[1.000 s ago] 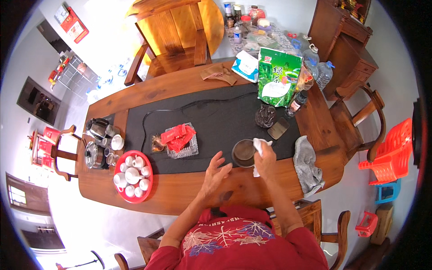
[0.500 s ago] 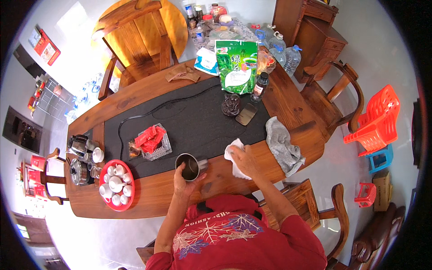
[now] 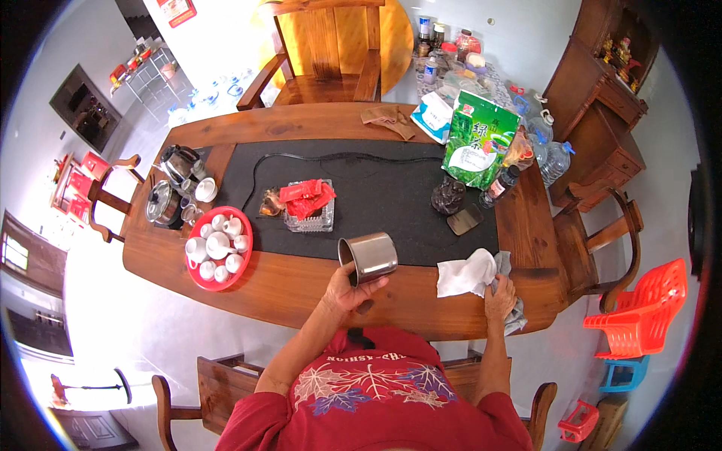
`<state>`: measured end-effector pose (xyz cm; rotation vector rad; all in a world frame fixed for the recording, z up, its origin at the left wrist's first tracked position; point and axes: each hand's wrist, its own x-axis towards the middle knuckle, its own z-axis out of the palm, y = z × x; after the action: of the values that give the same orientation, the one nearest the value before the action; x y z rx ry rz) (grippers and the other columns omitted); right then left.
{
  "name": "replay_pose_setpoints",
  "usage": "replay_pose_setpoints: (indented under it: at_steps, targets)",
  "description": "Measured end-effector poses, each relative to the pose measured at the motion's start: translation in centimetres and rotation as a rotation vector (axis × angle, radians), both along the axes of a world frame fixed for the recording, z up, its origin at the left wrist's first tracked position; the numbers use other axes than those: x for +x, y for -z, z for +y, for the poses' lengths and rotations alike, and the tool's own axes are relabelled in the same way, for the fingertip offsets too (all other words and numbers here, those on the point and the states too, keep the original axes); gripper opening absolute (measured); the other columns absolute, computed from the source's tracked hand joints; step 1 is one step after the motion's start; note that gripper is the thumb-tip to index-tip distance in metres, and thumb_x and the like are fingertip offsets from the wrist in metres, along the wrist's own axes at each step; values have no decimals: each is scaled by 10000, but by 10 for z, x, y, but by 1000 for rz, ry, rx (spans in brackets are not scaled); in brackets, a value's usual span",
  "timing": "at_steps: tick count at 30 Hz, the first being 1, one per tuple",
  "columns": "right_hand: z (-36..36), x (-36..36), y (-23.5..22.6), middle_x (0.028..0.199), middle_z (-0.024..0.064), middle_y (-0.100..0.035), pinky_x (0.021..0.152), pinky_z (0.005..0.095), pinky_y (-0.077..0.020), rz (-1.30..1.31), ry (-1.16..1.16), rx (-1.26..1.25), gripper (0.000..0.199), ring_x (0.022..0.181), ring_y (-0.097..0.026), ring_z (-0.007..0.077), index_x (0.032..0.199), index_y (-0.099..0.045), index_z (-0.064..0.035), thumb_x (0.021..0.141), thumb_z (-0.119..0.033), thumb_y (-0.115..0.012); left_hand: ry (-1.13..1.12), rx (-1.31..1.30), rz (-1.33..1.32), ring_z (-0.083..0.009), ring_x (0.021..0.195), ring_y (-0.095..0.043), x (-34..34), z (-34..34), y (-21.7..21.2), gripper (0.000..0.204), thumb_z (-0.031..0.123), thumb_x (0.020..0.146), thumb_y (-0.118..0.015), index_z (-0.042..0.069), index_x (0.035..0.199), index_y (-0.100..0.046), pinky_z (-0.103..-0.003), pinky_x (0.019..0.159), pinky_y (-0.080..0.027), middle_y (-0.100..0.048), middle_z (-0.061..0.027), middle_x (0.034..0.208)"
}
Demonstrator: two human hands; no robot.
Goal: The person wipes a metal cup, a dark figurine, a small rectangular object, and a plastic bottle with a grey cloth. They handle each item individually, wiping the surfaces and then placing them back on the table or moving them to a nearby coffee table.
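My left hand [image 3: 344, 293] is closed around a stainless steel cup [image 3: 376, 257] above the table's near edge. The cup is tipped on its side, its mouth toward the left. At the near right, my right hand [image 3: 499, 298] has its fingers curled on a crumpled grey cloth [image 3: 516, 319]. Beside those fingers a white cloth [image 3: 462, 276] lies spread on the wood, its right end against the grey one. To the cup's left is a round red tray [image 3: 216, 286] with a white teapot [image 3: 219, 245] and several small white cups.
Red packets [image 3: 307, 198] lie in a clear glass dish [image 3: 325, 219] on the dark slab. Toward the right stand a green pouch [image 3: 481, 139], a dark bottle [image 3: 500, 186] and a dark carved figure [image 3: 448, 197], near a flat rectangular object [image 3: 465, 219]. A kettle [image 3: 178, 163] stands far left.
My right hand has moved right, from the white cloth to the grey cloth. The white cloth now lies next to the grey one. The cup has tipped from mouth-up onto its side. The view has shifted.
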<state>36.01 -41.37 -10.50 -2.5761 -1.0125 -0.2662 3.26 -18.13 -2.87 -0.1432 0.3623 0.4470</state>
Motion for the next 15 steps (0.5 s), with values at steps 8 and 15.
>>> replay_pose_setpoints:
  at_steps: [8,15]
  targets:
    - [25,15,-109,1219,214,-526,928,438,-414,380,-190,178,596,1118,-503,390,1288,-456,-87,754,-257,-658,-29,-45,177,-380,1177,-491,-21,-9,-9,371,158,941,-430,-8,1272,-456,-552,907,-489,-490,-200,1286]
    - [28,36,-139,1199,199,-545,929,416,-414,125,25,460,423,1090,-528,358,1231,-505,-10,832,-130,-577,-9,-8,113,-385,1159,-499,-16,-11,-1,360,147,942,-441,-10,1266,-460,-537,893,-511,-506,-202,1256]
